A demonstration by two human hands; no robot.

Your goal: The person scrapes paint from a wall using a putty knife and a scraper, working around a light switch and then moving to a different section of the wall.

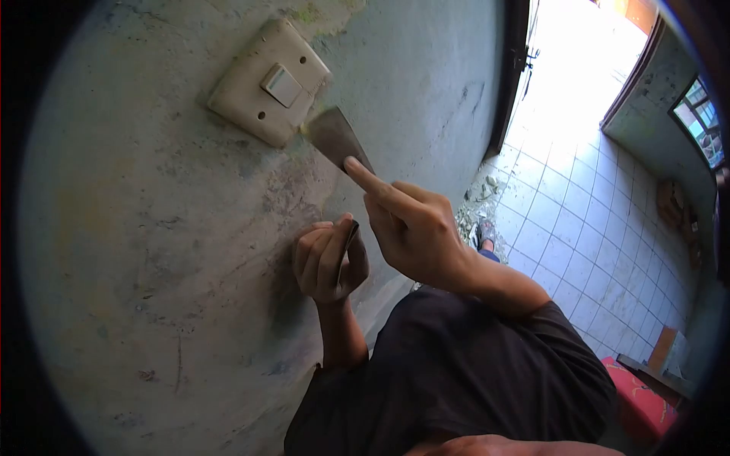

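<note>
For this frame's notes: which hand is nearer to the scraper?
Right. The right hand grips the scraper, index fingertip on its blade. The left hand is lower in the picture, apart from it, holding a thin dark object.

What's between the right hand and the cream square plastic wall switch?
Head view: a flat grey metal scraper blade, held by the right hand, edge close to the wall switch; contact unclear.

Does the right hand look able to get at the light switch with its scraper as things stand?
Probably yes: the right hand holds the scraper close beside the light switch, though contact is unclear. Nothing visible blocks the way; the left hand is clear of it.
</note>
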